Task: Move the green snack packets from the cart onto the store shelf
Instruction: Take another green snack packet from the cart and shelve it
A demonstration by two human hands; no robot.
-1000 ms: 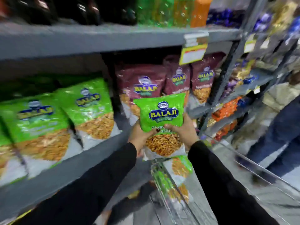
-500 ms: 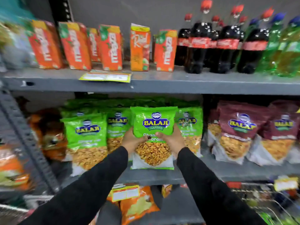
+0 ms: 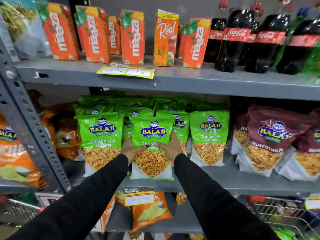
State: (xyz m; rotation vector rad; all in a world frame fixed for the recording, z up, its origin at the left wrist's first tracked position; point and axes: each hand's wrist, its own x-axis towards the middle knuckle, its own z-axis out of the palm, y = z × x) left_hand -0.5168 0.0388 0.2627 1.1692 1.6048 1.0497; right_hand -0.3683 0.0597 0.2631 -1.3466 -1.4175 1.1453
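Note:
I hold one green Balaji snack packet (image 3: pixel 153 135) upright with both hands, its bottom edge resting on the grey middle shelf (image 3: pixel 225 181). My left hand (image 3: pixel 131 148) grips its left side and my right hand (image 3: pixel 170 147) its right side, thumbs across the front. It stands in front of a row of several matching green packets (image 3: pixel 101 134), with another green packet (image 3: pixel 209 135) to its right. The wire cart (image 3: pixel 280 212) shows at the bottom right, its contents blurred.
Maroon Balaji packets (image 3: pixel 270 141) fill the shelf's right side. Orange juice cartons (image 3: pixel 132 37) and cola bottles (image 3: pixel 237 38) stand on the shelf above. Orange chip bags (image 3: pixel 150 212) lie on the shelf below. A perforated grey upright (image 3: pixel 26 122) rises at the left.
My view swung from the cart toward the shelf. Both hands carried the green packet forward and lower, and its base now sits on the middle shelf among the other green packets.

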